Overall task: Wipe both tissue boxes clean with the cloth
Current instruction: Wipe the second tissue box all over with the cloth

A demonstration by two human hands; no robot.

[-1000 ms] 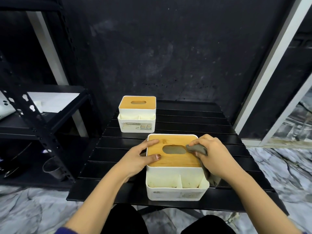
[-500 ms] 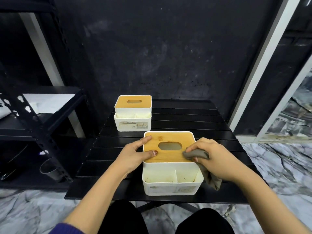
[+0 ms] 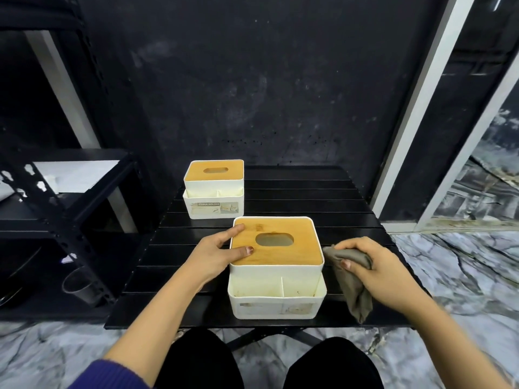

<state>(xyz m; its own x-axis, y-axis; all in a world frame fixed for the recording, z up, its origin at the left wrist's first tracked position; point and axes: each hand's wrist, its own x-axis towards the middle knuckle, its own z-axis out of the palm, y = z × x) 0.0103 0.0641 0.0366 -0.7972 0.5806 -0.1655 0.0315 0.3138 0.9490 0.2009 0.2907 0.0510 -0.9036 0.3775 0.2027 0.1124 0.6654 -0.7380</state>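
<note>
Near box [image 3: 276, 265]: white plastic, rounded corners, smooth bamboo lid with an oval slot, a stained two-part tray along its front. On a black slatted table [image 3: 309, 192], near the front edge. Left hand [image 3: 216, 255] against the box's left side, forefinger laid along the lid's far-left corner, thumb tip on the lid's left edge; fingers fairly straight, steadying rather than curled around. Right hand [image 3: 368, 265] just right of the box, fingers curled over a bunched grey-brown cloth [image 3: 352, 282]; soft, creased, one end touching the lid's right edge, the rest hanging down to the table beside the tray. Far box [image 3: 214, 189]: same make, smaller in view, printed label on its front, at the table's back-left, apart from the near one. Dark scuffed wall [image 3: 252, 80] behind; veined marble floor [image 3: 463, 276] below.
</note>
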